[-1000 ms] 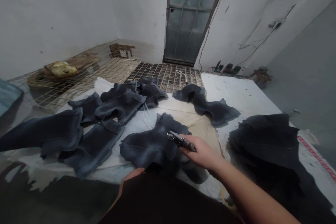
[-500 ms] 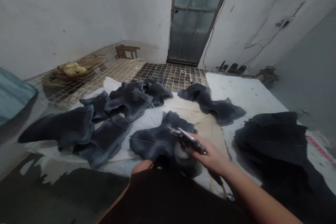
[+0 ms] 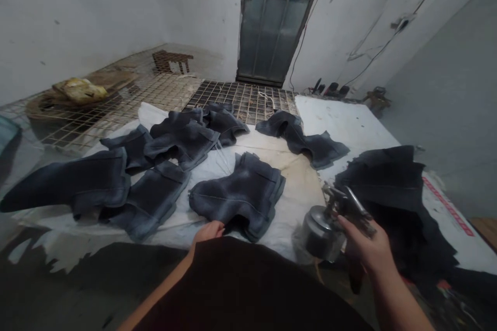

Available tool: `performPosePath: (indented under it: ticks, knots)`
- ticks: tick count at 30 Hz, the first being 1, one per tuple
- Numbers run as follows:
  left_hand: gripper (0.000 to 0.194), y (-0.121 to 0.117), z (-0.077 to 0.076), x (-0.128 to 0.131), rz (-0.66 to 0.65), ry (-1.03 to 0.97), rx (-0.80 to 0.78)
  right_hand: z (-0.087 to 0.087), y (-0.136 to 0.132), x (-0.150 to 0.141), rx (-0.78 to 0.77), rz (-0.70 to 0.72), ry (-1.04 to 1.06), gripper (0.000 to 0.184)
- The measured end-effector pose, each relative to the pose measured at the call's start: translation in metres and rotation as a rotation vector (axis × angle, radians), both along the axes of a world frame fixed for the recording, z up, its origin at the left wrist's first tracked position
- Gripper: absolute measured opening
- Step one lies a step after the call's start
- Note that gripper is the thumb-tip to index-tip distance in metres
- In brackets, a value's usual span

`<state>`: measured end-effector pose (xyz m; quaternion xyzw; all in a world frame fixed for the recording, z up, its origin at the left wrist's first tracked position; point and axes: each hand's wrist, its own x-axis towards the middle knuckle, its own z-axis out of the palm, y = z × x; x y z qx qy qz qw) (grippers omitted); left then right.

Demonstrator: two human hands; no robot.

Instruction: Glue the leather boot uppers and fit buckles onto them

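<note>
While the right hand [image 3: 365,243] grips a spray gun [image 3: 319,228] aside, the left hand [image 3: 207,232] pinches the dark piece [image 3: 236,186] on the table [image 3: 301,181], likely a repositioning step, next calling for a clean lift.

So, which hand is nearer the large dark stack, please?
Right: the right hand, holding the spray gun, is beside the dark stack; the left hand is farther left.

White walls [image 3: 155,5] flank a metal-framed door [image 3: 275,23].
</note>
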<state>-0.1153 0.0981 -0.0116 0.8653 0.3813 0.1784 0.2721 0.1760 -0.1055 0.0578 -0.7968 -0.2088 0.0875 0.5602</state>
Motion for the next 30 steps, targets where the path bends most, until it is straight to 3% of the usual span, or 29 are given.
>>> performPosePath:
  ticks: [4,10,14,17,22,25,30]
  knots:
    - [0.023,0.024,0.009,-0.002,0.009,0.036,0.123,0.006,0.0,-0.015,0.0,0.068,-0.049,0.035]
    - [0.028,0.068,0.077,0.02,0.002,0.015,0.28,0.005,-0.003,-0.023,0.032,0.092,-0.084,0.039]
    - [0.022,0.086,0.109,0.04,-0.05,0.029,0.009,0.004,-0.01,-0.018,0.041,0.102,-0.096,0.039]
    - [0.022,0.096,0.112,0.046,-0.127,-0.034,-0.245,-0.001,-0.009,-0.011,0.057,0.038,-0.066,0.037]
    - [0.027,0.097,0.107,0.042,-0.137,-0.116,-0.551,-0.024,0.01,-0.001,0.187,-0.25,0.028,0.04]
    - [0.029,0.093,0.106,0.042,-0.134,-0.112,-0.623,-0.043,0.015,0.0,0.196,-0.322,0.008,0.039]
    - [0.03,0.086,0.111,0.048,-0.124,-0.089,-0.575,-0.055,0.002,-0.007,0.092,-0.262,-0.054,0.038]
